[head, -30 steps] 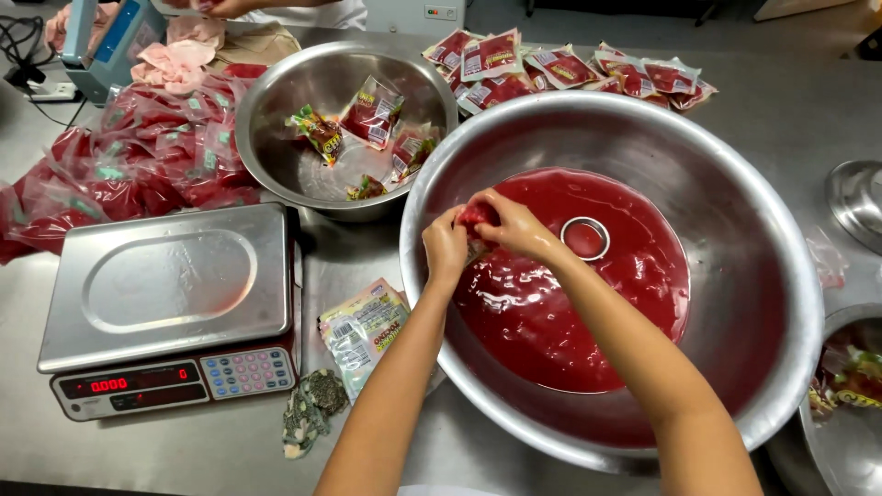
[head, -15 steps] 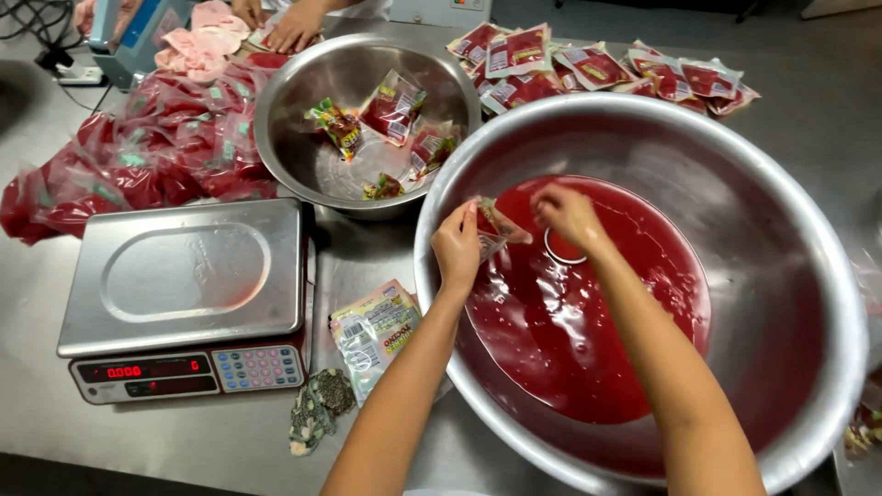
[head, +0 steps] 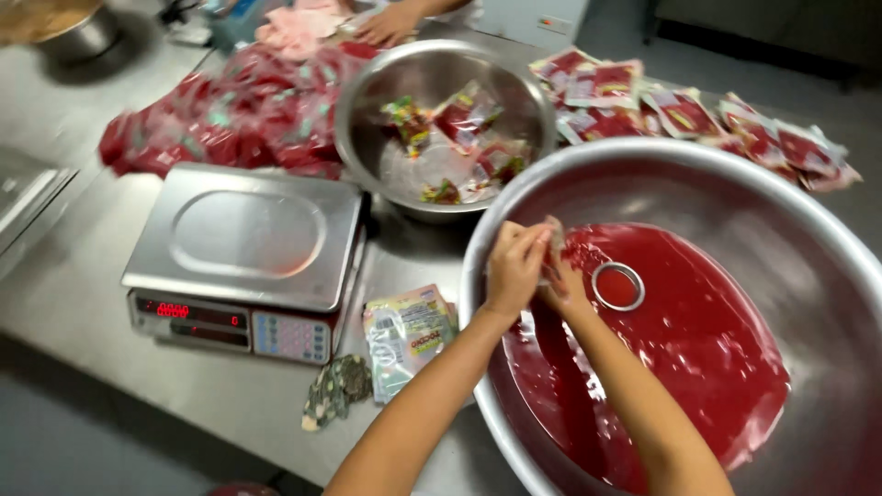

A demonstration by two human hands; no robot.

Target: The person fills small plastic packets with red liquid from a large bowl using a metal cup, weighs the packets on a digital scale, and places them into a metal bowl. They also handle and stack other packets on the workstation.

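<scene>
Both hands — left hand (head: 514, 266) and right hand (head: 562, 287) — pinch a small sachet (head: 551, 241) closed-fingered over the big steel basin (head: 514, 197) of red sauce (head: 680, 358) — a slippery squeeze could spatter the table.

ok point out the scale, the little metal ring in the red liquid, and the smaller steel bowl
scale (head: 246, 237), head view, middle of its steel weighing platform
metal ring (head: 617, 286), head view, centre of the ring in the red liquid
smaller steel bowl (head: 367, 110), head view, bare inner wall on its left side

A small clear sachet (head: 551, 250) — crumpled, smeared red — pinched upright above the red liquid (head: 680, 349) in the big steel bowl (head: 735, 179).
</scene>
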